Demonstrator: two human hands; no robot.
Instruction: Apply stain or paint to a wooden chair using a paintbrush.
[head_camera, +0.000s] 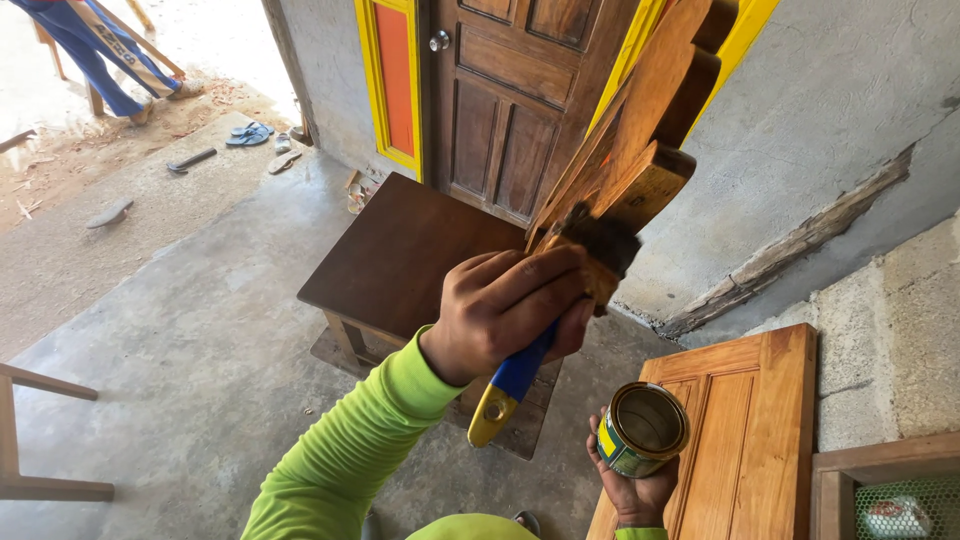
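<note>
We have the paintbrush (560, 300) pressed bristle-first against the lower end of the carved wooden piece (640, 130), which rises tilted toward the upper right, in front of the grey wall (830, 120); the bristles, dark and loaded, meet the wood just where its pale end block juts out, and that is where our care belongs. Our left hand (510, 305) is wrapped shut around the brush, fingers over the ferrule and the blue and yellow handle sticking out below the palm; gripping this close to the bristles gives us fine control, so we judge it best to keep the strokes running along the grain and to work the tips into the notches between the shaped edges, where finish would likely pool or skip. Our right hand (640, 490) cups the small open can (643, 428) from beneath, fingers closed about its side, low and well apart from the brush; we should hold it level, for it hangs over the light panelled door (740, 440) lying flat below. Beyond, a dark brown table (400, 250) stands before the brown door (510, 90) with its orange and yellow frame (395, 80); drips from an overloaded brush could fall toward it or onto the concrete floor (180, 330).
</note>
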